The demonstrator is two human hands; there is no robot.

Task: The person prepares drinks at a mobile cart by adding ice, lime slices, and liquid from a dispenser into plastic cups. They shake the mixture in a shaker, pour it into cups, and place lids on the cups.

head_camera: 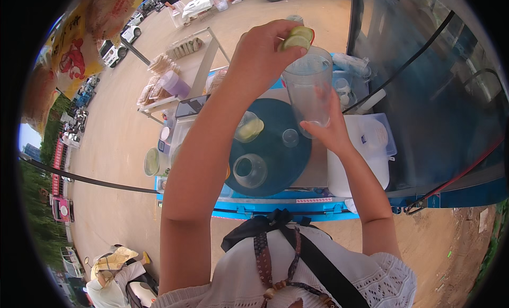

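Note:
My left hand (264,53) pinches a couple of lime slices (297,41) between thumb and fingers, right at the rim of a tall clear tumbler (308,89). Low on its side, my right hand (328,125) grips that tumbler and holds it tilted slightly. No contents can be made out inside it. Below is a round dark teal tray (274,176). On the tray stand a clear plastic cup (249,171), a small clear measuring cup (290,138) and, partly behind my left forearm, a clear cup with lime slices (247,129).
A white lidded box (350,165) stands right of the tray. Beyond it are a blue bin (350,87) with containers and a dark window panel (437,121) crossed by a cable. A cart (203,65) with packaged food is at the far left. A person on a scooter (119,272) is behind left.

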